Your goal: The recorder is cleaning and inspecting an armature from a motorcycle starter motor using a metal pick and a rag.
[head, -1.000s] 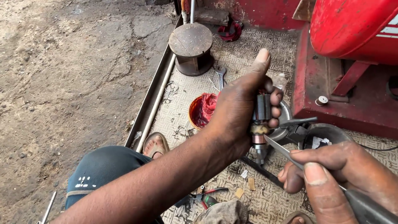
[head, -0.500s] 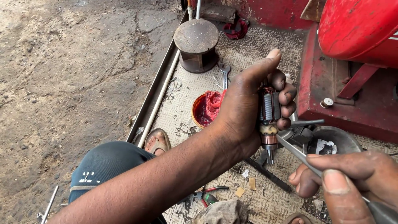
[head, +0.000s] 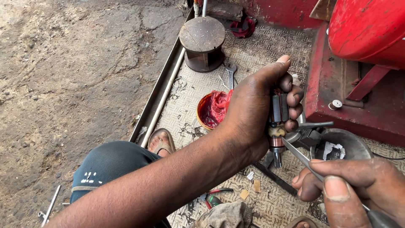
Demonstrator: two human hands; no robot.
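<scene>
My left hand (head: pixel 253 114) is wrapped around a small motor armature (head: pixel 277 126), held upright with its copper end and shaft pointing down. My right hand (head: pixel 350 185) at the lower right grips a thin metal blade tool (head: pixel 299 155). The blade's tip touches the armature's lower copper part. Both hands hover over a checkered metal plate (head: pixel 261 46).
A tin of red grease (head: pixel 213 109) sits just left of my left hand. A round metal stand (head: pixel 202 42) and a spanner (head: pixel 230 74) lie farther back. A grey metal bowl (head: pixel 337 145) and a red machine (head: pixel 363 50) are at the right. My knee (head: pixel 109 164) and sandalled foot (head: pixel 160 141) are at the lower left.
The view has shifted slightly and both hands sit a little lower and farther right. The blade stays against the armature's lower end.
</scene>
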